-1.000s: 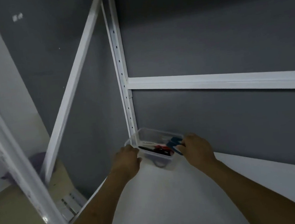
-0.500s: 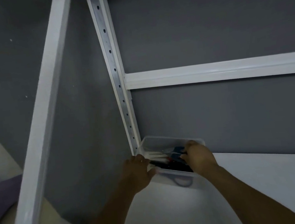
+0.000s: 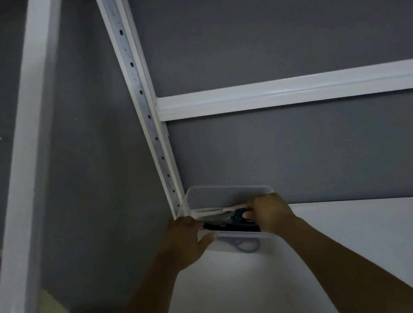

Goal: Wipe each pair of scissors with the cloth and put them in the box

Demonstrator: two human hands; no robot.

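Observation:
A clear plastic box (image 3: 226, 191) sits at the back left corner of a white shelf, against the grey wall. Inside it lie several scissors (image 3: 237, 221) with dark, blue and pink handles; a blue handle loop shows through the front wall. My left hand (image 3: 184, 239) grips the box's left front corner, thumb along the front wall. My right hand (image 3: 269, 213) grips the box's right front rim, fingers curled over the edge into the box. No cloth is in view.
The white shelf board (image 3: 354, 242) stretches to the right and toward me. A perforated white upright (image 3: 141, 99) stands just left of the box, a white crossbar (image 3: 296, 90) runs above it. A slanted white post (image 3: 26, 178) stands at left.
The view has moved closer and the box sits further right in the frame. Both hands stay on the box's front corners; the box has shifted slightly against the upright.

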